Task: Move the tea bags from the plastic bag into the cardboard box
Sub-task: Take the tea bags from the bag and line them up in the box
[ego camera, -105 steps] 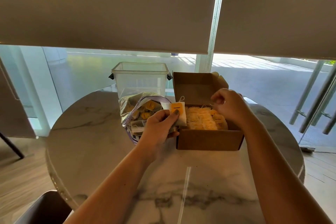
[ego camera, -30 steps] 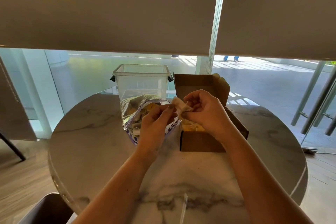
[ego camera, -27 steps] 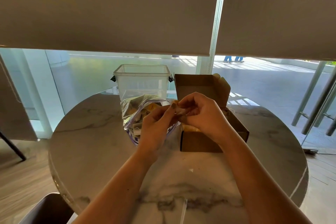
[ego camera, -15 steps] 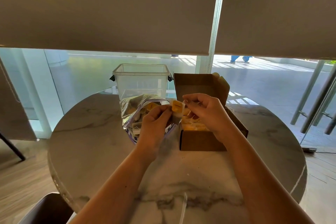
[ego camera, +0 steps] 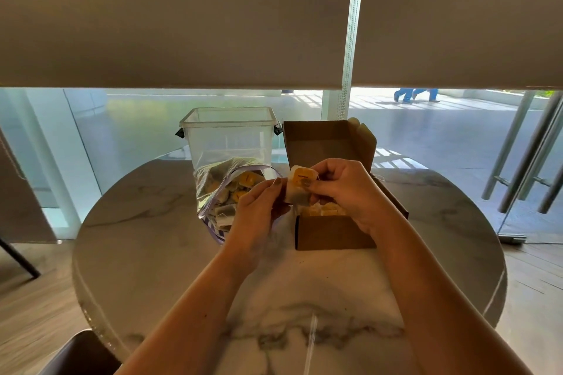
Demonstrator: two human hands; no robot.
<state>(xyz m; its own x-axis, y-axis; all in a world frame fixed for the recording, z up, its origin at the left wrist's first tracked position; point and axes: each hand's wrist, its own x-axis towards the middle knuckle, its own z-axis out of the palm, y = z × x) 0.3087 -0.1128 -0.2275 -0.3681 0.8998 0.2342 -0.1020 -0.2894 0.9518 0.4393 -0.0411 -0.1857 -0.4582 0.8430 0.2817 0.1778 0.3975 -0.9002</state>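
Observation:
A clear plastic bag (ego camera: pixel 219 192) with a purple zip edge lies open on the round marble table (ego camera: pixel 152 253), holding several tea bags with yellow tags. To its right stands an open cardboard box (ego camera: pixel 332 233), its lid up, with tea bags packed inside. Between bag and box, both hands hold one tea bag (ego camera: pixel 300 189) with a yellow tag upright above the box's left edge. My left hand (ego camera: pixel 259 210) pinches its left side. My right hand (ego camera: pixel 344 189) pinches it from the right, thumb on the tag.
A clear plastic tub (ego camera: pixel 228 134) stands behind the bag at the table's far edge. A dark chair back (ego camera: pixel 82 353) shows at the bottom left. Roller blinds hang above a glass wall, and steel door handles (ego camera: pixel 524 149) are at the right.
The tea bag has come from crumpled between both hands to held flat and upright with its yellow tag showing. Both hands stayed between bag and box.

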